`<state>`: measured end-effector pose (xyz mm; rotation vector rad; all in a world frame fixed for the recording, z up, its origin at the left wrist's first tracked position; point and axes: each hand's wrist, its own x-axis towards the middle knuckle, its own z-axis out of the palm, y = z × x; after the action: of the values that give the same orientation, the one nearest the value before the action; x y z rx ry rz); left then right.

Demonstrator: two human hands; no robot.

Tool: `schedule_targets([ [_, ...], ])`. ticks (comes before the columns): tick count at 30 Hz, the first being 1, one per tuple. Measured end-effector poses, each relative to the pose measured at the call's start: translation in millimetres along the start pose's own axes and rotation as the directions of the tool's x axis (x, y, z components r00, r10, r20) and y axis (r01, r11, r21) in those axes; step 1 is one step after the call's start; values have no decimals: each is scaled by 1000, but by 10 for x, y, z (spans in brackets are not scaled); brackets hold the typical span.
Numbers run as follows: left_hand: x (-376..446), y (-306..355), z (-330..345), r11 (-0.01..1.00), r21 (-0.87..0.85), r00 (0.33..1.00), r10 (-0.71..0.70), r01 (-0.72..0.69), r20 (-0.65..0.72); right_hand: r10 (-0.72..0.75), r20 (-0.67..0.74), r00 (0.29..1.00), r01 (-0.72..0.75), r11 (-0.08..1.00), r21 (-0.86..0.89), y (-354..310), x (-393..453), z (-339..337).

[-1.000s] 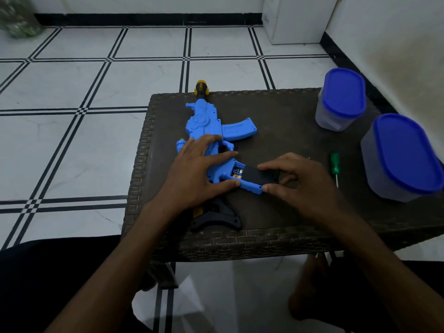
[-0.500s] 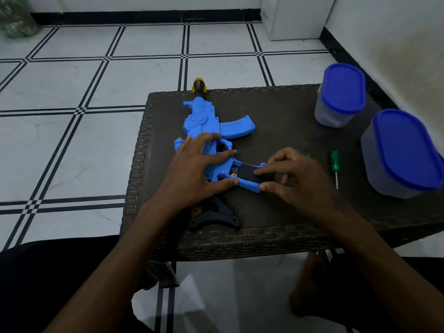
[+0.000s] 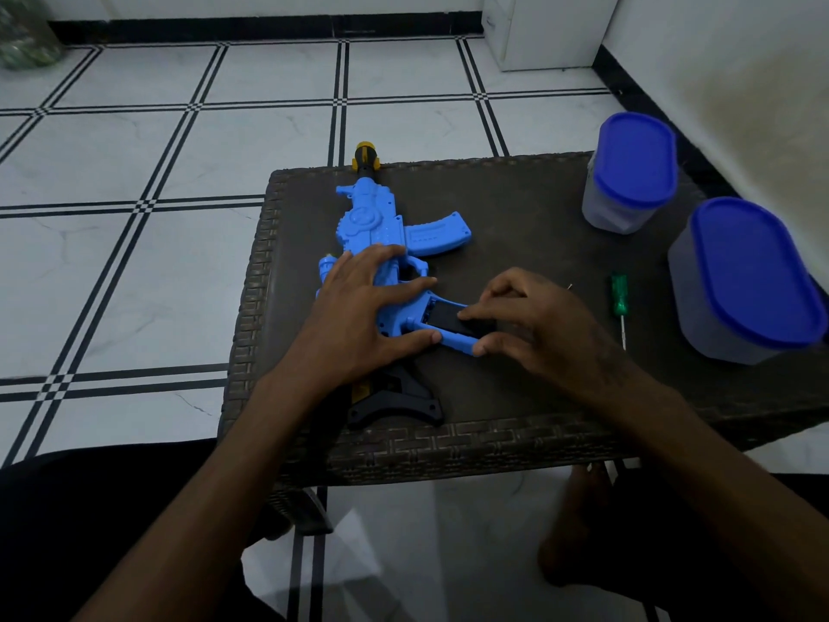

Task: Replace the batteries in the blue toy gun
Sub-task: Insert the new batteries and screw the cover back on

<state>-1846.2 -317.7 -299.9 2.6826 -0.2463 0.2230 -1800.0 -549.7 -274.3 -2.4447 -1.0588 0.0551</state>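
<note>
The blue toy gun [image 3: 377,226] lies flat on the dark wicker table [image 3: 529,217], muzzle pointing away, black stock near the front edge. My left hand [image 3: 359,316] presses flat on the gun's body, fingers spread and straight. My right hand [image 3: 534,321] pinches the gun's grip, its index fingertip on the black battery cover [image 3: 444,317] and its thumb against the grip's lower blue edge. The cover sits over the compartment, and no batteries are visible.
A green-handled screwdriver [image 3: 619,303] lies on the table right of my right hand. Two clear containers with blue lids [image 3: 632,168] [image 3: 749,276] stand at the table's right side. A small screw or pin [image 3: 569,287] lies near the screwdriver. White tiled floor surrounds the table.
The black cover has slid over the open compartment, hiding the orange parts seen before. My right hand's fingers curled in over the grip. My left hand stayed put.
</note>
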Motion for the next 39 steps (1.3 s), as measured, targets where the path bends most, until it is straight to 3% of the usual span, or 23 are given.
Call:
schedule_targets([
  [3,-6,6,2,1000,-6,1000,-4,4,1,-7,2,1000,7,1000,3,25,-5,-7],
  [11,5,-2,-9,1000,-22,1000,-15,15,10,181,11,983,-176,941,290,26,10,-42],
  [15,-2,11,-8,999,-13,1000,-29,29,-1,174,56,983,-182,928,324,62,-34,-74],
  [22,-8,45,-2,999,14,998,-52,52,31,-18,-71,997,22,998,50,78,-62,45],
  [26,-13,37,29,999,-3,999,-38,38,3,-234,-95,968,217,963,-161,129,-64,90],
  [29,-12,34,33,999,-2,999,-32,32,-5,-329,-36,944,310,917,-251,194,-40,55],
  [34,-10,35,41,999,4,999,-39,39,9,-402,62,913,401,864,-305,263,14,-20],
  [39,-16,32,48,999,4,999,-33,33,10,-355,71,932,360,890,-281,228,-42,23],
])
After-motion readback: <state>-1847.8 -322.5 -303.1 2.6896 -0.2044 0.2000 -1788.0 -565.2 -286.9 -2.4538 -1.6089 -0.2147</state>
